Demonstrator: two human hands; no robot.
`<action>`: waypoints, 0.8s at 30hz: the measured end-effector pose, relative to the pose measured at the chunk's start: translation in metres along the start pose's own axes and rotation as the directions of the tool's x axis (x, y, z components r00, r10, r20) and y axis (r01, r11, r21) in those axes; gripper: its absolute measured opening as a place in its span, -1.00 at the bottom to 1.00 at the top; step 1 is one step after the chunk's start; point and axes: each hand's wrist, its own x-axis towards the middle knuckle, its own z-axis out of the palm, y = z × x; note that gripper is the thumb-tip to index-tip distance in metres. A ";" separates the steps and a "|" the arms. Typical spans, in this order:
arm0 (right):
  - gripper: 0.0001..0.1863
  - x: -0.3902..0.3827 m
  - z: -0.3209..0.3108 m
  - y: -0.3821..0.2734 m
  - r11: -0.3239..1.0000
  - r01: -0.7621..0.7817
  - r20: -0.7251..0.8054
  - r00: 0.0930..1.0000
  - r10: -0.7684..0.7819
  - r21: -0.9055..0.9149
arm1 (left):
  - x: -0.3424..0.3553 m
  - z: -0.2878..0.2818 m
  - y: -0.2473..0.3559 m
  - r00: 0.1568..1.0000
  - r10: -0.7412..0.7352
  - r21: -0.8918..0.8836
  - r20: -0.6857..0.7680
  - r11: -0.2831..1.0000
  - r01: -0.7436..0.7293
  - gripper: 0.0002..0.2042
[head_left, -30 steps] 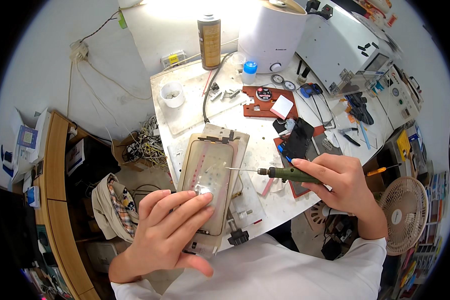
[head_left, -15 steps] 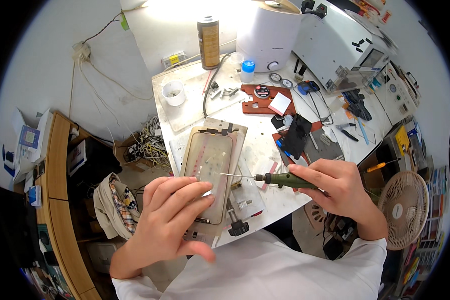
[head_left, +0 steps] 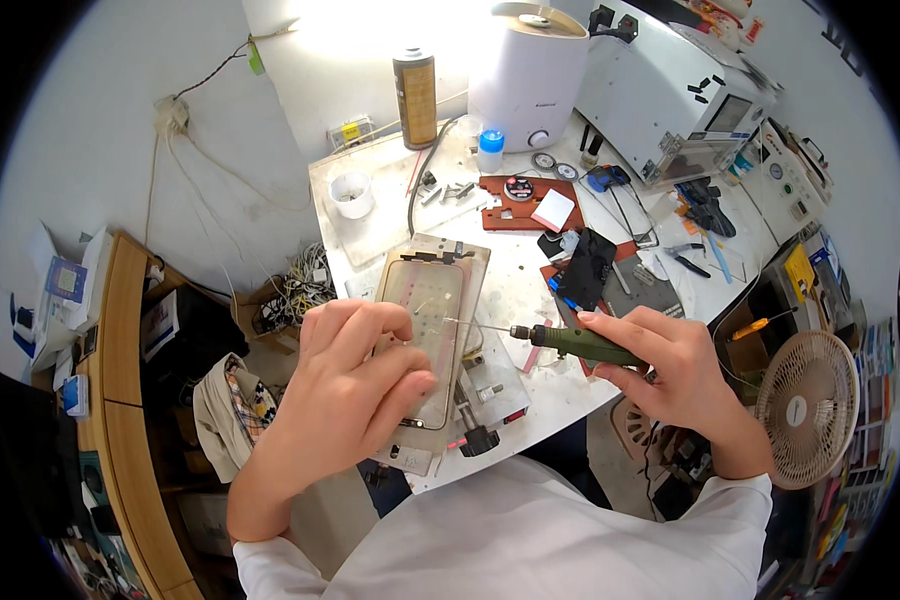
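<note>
A pale translucent phone screen panel (head_left: 435, 390) with a dark rim lies on a flat metal fixture (head_left: 475, 270) at the table's front edge. My left hand (head_left: 345, 390) is curled over the panel's left side, fingers bent toward the thumb; anything between them is hidden. My right hand (head_left: 675, 370) grips a green pen-like rotary tool (head_left: 590, 344) with a long thin metal bit, whose tip is over the panel's middle, near my left fingers. Whether the tip touches it, I cannot tell.
Behind are a white cup (head_left: 350, 205), spray can (head_left: 415, 105), white appliance (head_left: 520, 75) and red-brown tray (head_left: 510, 215). A black phone part (head_left: 588, 270), pliers (head_left: 695, 262) and boxy machine (head_left: 640, 90) are at right. A fan (head_left: 806, 410) stands right of the white table (head_left: 530, 420).
My left fingers have curled from lying extended on the panel, and the hand has shifted up. The tool's tip dipped, then rose again, moving slightly left overall. The view has shifted slightly.
</note>
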 end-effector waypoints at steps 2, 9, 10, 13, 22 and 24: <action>-0.38 0.000 -0.004 0.000 1.000 0.019 -0.005 1.000 -0.019 -0.007 | 0.005 0.000 -0.001 1.000 0.013 -0.002 -0.024 1.000 -0.013 -0.83; -0.32 -0.002 -0.011 -0.014 0.998 0.032 0.059 0.998 -0.035 0.060 | 0.020 0.012 0.003 0.949 0.195 -0.014 -0.250 0.979 -0.205 -0.77; -0.31 -0.003 -0.009 -0.015 0.997 0.031 0.061 0.997 -0.036 0.077 | 0.018 0.011 0.004 0.942 0.218 0.042 -0.256 0.976 -0.214 -0.77; -0.36 -0.001 -0.012 -0.020 0.962 -0.062 0.171 0.985 0.017 0.265 | 0.007 0.011 0.004 0.904 0.302 0.242 -0.302 0.942 -0.234 -0.82; -0.48 0.000 -0.041 0.002 0.768 -0.377 0.185 0.926 0.329 0.518 | 0.013 -0.032 -0.117 0.750 -0.224 0.015 -0.623 0.955 0.297 -0.82; -0.47 0.007 -0.030 0.005 0.867 -0.283 0.119 0.959 0.257 0.409 | 0.040 -0.012 -0.155 0.812 -0.267 0.002 -0.519 0.950 0.314 -0.75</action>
